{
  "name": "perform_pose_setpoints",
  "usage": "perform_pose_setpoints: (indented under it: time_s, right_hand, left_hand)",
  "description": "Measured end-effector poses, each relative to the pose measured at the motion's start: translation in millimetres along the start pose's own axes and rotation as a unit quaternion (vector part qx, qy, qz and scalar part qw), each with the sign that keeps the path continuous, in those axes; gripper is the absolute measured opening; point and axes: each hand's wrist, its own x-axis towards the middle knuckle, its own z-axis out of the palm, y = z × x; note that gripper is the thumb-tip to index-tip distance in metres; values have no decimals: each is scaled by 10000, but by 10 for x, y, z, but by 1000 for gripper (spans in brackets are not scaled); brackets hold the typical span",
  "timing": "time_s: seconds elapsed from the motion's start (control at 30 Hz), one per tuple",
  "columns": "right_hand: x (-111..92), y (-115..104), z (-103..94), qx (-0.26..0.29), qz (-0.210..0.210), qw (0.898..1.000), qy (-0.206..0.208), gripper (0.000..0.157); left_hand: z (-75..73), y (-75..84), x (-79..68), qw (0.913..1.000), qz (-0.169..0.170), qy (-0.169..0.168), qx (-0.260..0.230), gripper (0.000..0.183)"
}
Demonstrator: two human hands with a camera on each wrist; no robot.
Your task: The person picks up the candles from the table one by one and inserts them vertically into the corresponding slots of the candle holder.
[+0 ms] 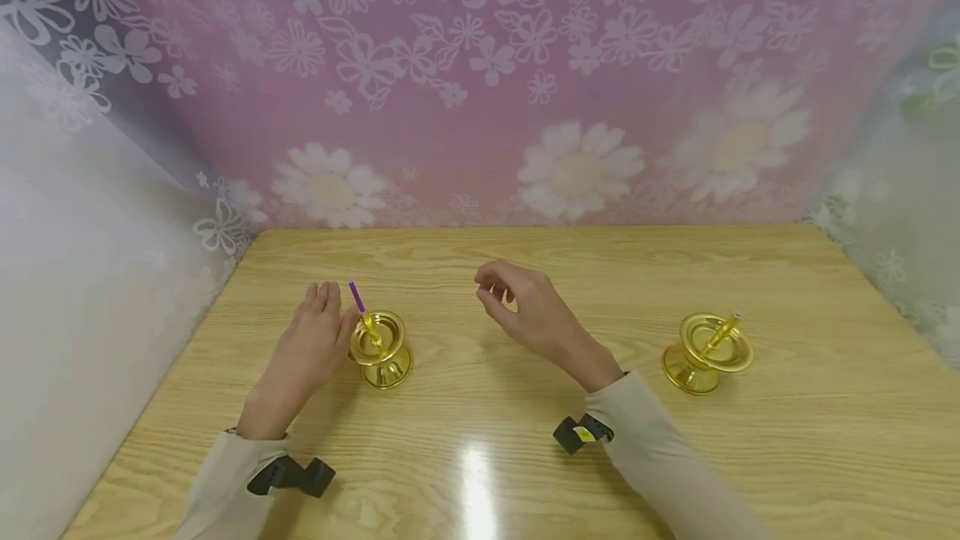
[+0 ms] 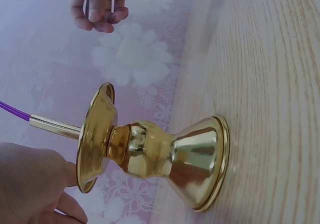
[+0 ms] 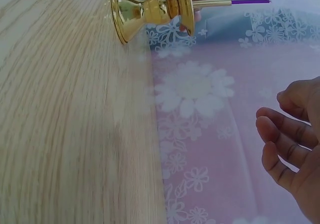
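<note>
A brass-coloured pedestal holder [image 1: 386, 369] with a wide dish stands upright on the left side of the table. A thin purple stick [image 1: 357, 297] rises from the gold tube [image 2: 55, 126] at its centre. My left hand [image 1: 303, 348] is beside this holder, fingers extended forward, the thumb side right at the dish rim. Between the two holders, my right hand [image 1: 532, 311] hovers above the table with its fingers loosely bent and nothing in them. In the right wrist view the fingers [image 3: 285, 129] of that hand are spread apart from the thumb.
A second brass-coloured holder [image 1: 693, 373] stands at the right, its gold tube [image 1: 722, 334] leaning toward the back right. The wood-grain table [image 1: 450, 432] ends at a pink flowered sheet [image 1: 450, 148] behind, with pale sheets on both sides. Each wrist wears a black camera.
</note>
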Motion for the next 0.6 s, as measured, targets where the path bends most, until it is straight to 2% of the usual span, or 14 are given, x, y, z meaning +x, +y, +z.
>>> perform_pose_setpoints:
  time_s: [0.23, 0.4, 0.6]
  right_hand:
    - [-41, 35, -68, -156, 100, 9998, -39, 14]
    - [-86, 63, -196, -390, 149, 9991, 74, 13]
    - [-168, 118, -398, -886, 193, 9955, 292, 13]
  left_hand:
    - [-26, 30, -36, 9998, -23, 61, -162, 56]
    - [-55, 63, -108, 9998, -12, 171, -32, 53]
    - [-111, 148, -218, 9975, 136, 645, 238, 44]
